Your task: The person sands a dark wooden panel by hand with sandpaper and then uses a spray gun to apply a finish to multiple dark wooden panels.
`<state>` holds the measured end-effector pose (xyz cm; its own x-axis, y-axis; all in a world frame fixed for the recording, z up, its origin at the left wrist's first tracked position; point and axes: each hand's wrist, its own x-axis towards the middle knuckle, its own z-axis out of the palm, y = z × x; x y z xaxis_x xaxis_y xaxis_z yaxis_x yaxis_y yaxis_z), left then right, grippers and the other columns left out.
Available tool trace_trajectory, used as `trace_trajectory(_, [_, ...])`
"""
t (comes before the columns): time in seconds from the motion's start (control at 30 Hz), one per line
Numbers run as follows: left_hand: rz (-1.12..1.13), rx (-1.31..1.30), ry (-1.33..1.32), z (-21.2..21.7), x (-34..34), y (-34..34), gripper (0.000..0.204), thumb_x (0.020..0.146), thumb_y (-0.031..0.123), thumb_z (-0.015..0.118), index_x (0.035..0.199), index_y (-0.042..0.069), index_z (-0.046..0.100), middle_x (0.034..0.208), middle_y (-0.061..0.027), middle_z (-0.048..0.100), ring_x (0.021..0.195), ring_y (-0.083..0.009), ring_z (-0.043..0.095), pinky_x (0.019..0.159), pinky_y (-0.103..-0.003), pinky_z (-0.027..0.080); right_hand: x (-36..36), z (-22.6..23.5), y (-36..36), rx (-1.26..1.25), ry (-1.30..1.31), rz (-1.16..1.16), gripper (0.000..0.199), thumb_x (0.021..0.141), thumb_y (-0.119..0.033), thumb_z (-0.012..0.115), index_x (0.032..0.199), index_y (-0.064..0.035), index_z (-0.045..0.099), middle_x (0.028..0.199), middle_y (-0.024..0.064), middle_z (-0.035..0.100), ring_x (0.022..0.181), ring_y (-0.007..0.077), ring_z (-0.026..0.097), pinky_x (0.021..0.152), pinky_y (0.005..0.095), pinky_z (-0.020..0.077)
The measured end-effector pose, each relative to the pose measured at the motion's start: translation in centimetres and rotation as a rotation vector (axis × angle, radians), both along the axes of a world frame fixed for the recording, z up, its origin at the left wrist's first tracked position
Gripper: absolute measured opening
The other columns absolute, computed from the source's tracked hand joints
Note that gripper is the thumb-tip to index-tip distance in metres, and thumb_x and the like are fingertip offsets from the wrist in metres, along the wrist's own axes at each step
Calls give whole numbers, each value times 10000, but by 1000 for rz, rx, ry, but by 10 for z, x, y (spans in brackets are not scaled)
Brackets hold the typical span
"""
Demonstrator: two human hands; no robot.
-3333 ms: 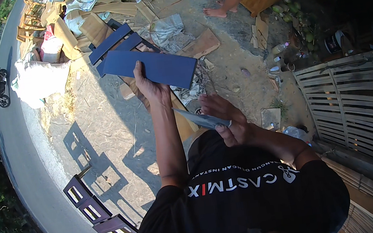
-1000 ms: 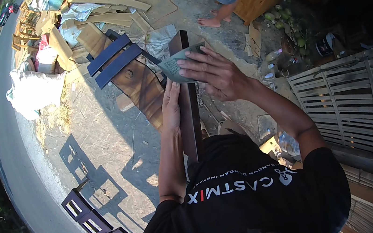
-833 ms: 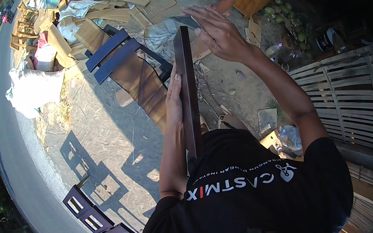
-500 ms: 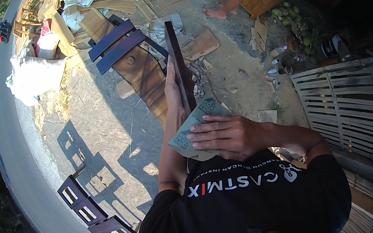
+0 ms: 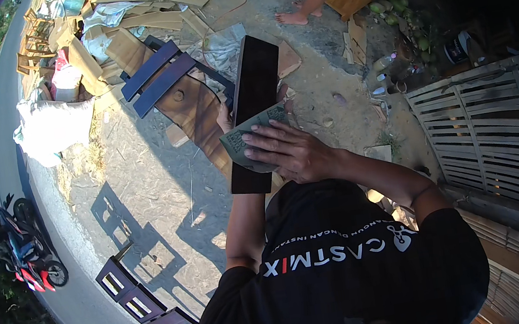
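Note:
A dark, glossy wooden board [image 5: 255, 71] is held up in front of me, its broad face toward me. At its left edge my left hand [image 5: 225, 118] grips it, mostly hidden behind the wood. Pressed flat across the board's lower half is a grey-green sheet of sandpaper [image 5: 235, 144] with dark print on its back. My right hand [image 5: 291, 150] lies over that sheet, fingers together, holding it against the face. The thumb of the right hand is hidden.
Ahead, dark slatted pieces [image 5: 160, 77] rest on a long brown plank [image 5: 190, 109]. Dark frames [image 5: 137, 302] stand at lower left beside the road [image 5: 97, 321], where a red motorcycle [image 5: 33, 257] passes. A bamboo fence [image 5: 478, 126] borders the right. Another person's feet [image 5: 293, 18] show at the back.
The board has turned from edge-on to show its broad face. My right hand has moved up with the sandpaper onto that face. A motorcycle has come closer along the road.

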<state>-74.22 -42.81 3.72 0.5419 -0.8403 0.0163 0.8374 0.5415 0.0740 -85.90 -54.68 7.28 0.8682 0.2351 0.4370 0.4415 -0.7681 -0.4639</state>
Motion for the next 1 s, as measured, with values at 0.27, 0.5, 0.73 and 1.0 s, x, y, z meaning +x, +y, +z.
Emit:
trace_trajectory(0.27, [185, 273, 44, -17, -4, -6, 544, 1077, 411, 478, 1399, -19, 569, 1353, -162, 654, 1198, -252, 677, 1075, -374, 525, 50, -2, -49, 43, 101, -183, 518, 1015, -173, 592, 1521, -81, 532, 1618, 134, 464, 1510, 325, 420, 1258, 527, 282])
trace_trajectory(0.5, [114, 259, -10, -18, -7, 3, 570, 1111, 429, 384, 1415, -18, 568, 1314, -219, 666, 1145, -300, 700, 995, -417, 584, 5, 7, -15, -66, 89, -7, 514, 987, -188, 638, 1487, -90, 570, 1585, 102, 514, 1494, 287, 449, 1246, 524, 315])
trace_trajectory(0.73, [303, 361, -99, -12, -5, -9, 471, 1101, 380, 457, 1333, 8, 631, 1247, -167, 713, 1116, -280, 715, 1003, -382, 573, 64, 11, -44, -58, 24, -194, 469, 1036, -194, 577, 1485, -63, 561, 1605, 122, 481, 1501, 317, 426, 1237, 538, 319])
trace_trajectory(1.0, [248, 146, -62, -5, 37, -6, 610, 1093, 424, 381, 1451, -53, 510, 1367, -292, 616, 1253, -394, 637, 1087, -488, 526, -33, 64, 32, 118, 42, 294, 558, 861, -150, 714, 1399, -28, 630, 1481, 118, 611, 1427, 287, 532, 1216, 514, 388])
